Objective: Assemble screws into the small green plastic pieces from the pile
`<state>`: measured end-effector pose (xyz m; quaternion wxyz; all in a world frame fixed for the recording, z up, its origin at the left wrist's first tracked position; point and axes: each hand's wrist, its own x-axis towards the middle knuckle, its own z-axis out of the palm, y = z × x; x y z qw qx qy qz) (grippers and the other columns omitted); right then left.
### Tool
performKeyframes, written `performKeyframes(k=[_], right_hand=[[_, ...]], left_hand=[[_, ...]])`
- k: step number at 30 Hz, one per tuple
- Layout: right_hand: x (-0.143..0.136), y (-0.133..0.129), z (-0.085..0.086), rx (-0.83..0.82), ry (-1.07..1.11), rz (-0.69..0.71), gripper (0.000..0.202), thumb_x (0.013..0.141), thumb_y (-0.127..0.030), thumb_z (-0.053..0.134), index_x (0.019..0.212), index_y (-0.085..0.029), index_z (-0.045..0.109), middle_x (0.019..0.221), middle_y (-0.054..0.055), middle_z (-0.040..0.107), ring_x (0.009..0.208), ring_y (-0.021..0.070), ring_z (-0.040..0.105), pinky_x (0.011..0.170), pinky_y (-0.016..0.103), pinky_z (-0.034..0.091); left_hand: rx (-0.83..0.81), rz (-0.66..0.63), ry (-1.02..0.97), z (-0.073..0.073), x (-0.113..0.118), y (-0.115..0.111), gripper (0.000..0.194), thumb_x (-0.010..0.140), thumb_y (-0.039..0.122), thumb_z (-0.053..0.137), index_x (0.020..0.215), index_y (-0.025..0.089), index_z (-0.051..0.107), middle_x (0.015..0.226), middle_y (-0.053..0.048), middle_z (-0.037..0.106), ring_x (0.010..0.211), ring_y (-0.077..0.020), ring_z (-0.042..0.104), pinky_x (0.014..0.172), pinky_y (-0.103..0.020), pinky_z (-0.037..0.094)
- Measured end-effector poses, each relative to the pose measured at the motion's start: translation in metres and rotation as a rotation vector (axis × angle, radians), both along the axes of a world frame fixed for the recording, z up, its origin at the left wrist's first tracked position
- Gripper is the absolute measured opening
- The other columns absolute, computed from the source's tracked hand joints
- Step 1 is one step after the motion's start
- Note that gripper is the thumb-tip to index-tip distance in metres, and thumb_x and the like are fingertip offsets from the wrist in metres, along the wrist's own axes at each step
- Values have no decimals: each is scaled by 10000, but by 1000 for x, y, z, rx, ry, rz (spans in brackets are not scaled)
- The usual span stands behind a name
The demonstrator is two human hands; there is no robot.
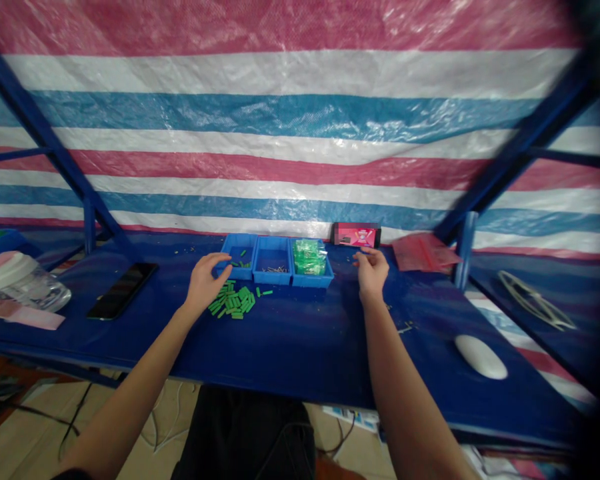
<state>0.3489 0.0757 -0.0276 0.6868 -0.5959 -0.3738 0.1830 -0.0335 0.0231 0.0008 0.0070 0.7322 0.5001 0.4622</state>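
My left hand (pixel 206 281) is at the front left corner of the left blue bin (pixel 237 243), thumb and forefinger apart with nothing visible between them. Beside it, a pile of small green strips (pixel 234 300) lies on the table, and a few more are inside that bin. Thin metal pieces (pixel 275 269) lie in the middle blue bin (pixel 271 248). Green packets in clear plastic (pixel 309 257) fill the right blue bin (pixel 313 281). My right hand (pixel 373 273) is raised right of the bins, its fingers curled into a pinch; anything held there is too small to make out.
Behind my right hand a phone with a lit pink screen (pixel 357 235) leans by the striped sheet. A red plastic bag (pixel 423 252) and a white mouse (pixel 481 357) are on the right. A dark phone (pixel 123 291) and a clear tub (pixel 23 283) lie left on the blue table (pixel 290 347).
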Motion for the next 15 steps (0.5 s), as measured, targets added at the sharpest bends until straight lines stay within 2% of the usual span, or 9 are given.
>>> performKeyframes(k=[3,4,6,8,9,11,12,15], right_hand=[[-16,-16,26,135,-54,31,276,696,-355,584,902,-170,586,706,19,608,571,131,553,610,282,467],[-24,-24,35,147,-89,82,262,719,-378,571,888,-178,588,711,18,609,571,126,548,603,275,464],[-43,-39,50,131,-194,275,262,764,-427,535,854,-190,602,704,17,616,573,125,545,579,264,451],[-65,-53,58,50,-331,576,283,782,-443,528,852,-188,630,681,16,623,566,129,545,549,256,434],[-77,-58,59,-15,-427,735,295,792,-441,525,860,-182,648,694,21,636,577,131,554,542,250,426],[-97,-66,54,-117,-683,916,283,802,-417,531,853,-185,683,696,18,652,589,125,562,547,237,402],[-106,-68,51,-158,-804,940,262,803,-394,538,870,-195,696,689,12,656,588,121,566,551,232,390],[-122,-69,37,-234,-1065,910,265,812,-329,538,1001,-224,691,703,5,673,618,124,585,576,232,377]], left_hand=[[16,247,56,-6,-53,-17,213,786,320,547,918,180,639,1020,-81,652,985,-223,584,930,-379,403],[-6,336,93,-9,-75,-22,240,782,336,550,941,178,635,1039,-92,642,1008,-244,571,935,-401,393],[-95,544,176,-14,-119,-31,364,758,407,563,1035,177,616,1127,-132,598,1052,-314,536,915,-474,380],[-251,728,248,-19,-157,-38,566,743,511,543,1195,169,544,1237,-191,520,1118,-397,475,890,-539,365],[-345,778,282,-20,-172,-39,667,738,566,520,1267,160,489,1271,-219,486,1150,-425,443,893,-558,353],[-543,795,302,-22,-195,-37,824,715,652,486,1344,127,400,1280,-265,466,1163,-446,435,902,-564,347],[-632,748,301,-22,-202,-35,877,707,673,476,1366,105,360,1257,-276,485,1153,-440,452,904,-552,354],[-625,642,327,-22,-215,-24,958,693,690,480,1410,102,239,1225,-241,528,1144,-392,491,938,-503,358]])
